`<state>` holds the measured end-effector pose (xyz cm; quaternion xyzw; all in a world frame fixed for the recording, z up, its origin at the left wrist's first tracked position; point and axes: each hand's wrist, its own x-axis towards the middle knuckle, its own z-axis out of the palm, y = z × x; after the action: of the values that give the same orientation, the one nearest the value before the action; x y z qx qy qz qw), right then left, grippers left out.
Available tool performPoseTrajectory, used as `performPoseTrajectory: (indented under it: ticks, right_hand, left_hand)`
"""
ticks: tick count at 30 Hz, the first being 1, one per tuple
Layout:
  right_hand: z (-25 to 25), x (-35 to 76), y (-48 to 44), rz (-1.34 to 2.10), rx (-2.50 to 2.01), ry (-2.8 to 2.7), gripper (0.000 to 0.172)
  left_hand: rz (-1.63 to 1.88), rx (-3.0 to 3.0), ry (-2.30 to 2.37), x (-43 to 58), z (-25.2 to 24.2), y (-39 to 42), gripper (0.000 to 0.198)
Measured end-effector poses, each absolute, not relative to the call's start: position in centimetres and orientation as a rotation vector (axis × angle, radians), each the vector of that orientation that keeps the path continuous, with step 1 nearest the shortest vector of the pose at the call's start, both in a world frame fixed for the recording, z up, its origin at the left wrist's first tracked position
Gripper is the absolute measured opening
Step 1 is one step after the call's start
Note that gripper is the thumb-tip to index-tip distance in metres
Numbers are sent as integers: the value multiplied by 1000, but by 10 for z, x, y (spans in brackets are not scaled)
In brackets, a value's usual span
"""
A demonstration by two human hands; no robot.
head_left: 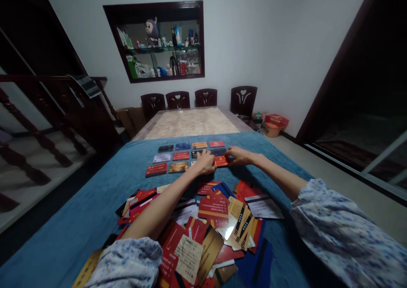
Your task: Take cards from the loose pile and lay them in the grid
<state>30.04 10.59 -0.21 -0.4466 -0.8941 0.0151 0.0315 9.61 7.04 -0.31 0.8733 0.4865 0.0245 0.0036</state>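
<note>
In the head view, a red card (221, 161) lies in the nearest row at the right end of a card grid, between my two hands. My left hand (205, 162) is curled at its left edge, fingers reaching over a dark card (197, 154). My right hand (239, 155) is closed at its right edge, thumb and fingers bent together. The grid also has a pink-red card (216, 144), an orange card (199, 145), a blue card (182, 146) and a gold card (178, 167). My left hand partly hides a pale card in the front row.
A loose heap of mixed cards (213, 209) spreads under and between my forearms. A blue cloth (104, 203) covers the near part of the table (193, 123). Dark chairs (178, 100) stand at its far end. A wall shelf (165, 48) and a stair railing (28, 123) are beyond.
</note>
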Motion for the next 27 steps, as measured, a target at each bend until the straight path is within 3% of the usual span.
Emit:
performPoseTrajectory:
  ticks: [7,27]
  right_hand:
    - [-2,295,112,72,-1538,-2865,28]
    - [0,291,114,214,-1598,-2910,24]
  left_hand:
    - [-91,2676,1596,105,4,72,21]
    - [-170,2698,1573,105,-4,82,28]
